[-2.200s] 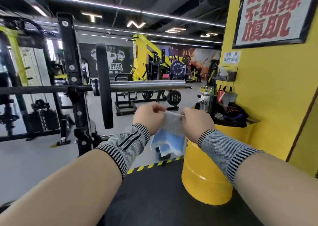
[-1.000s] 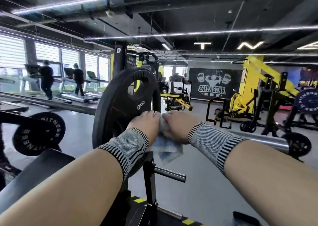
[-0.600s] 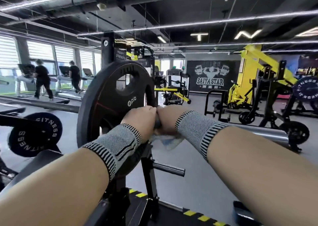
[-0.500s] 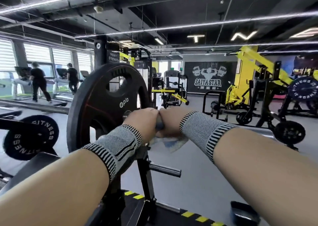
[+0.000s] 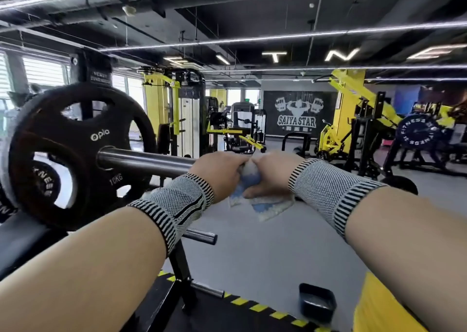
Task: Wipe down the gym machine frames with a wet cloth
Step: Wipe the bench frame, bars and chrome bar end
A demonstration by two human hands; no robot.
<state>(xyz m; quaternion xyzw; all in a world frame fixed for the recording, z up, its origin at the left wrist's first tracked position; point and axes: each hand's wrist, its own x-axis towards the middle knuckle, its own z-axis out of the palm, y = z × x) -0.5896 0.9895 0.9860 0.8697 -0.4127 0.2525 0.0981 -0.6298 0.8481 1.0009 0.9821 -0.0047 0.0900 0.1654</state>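
Gym floor, machines far behind. Both hands, left hand [image 5: 219, 172] and right hand [image 5: 271, 174], closed around cloth [image 5: 260, 203] bunched on bar [image 5: 146, 162]. Bar's long axis runs left toward plate [image 5: 75, 155]; left hand nearer it.

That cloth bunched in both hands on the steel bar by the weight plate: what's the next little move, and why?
Probably slide the cloth along the bar sleeve toward the black plate. Left hand and right hand grip the cloth side by side around the bar's end, and the bare stretch between them and the plate looks unwiped.
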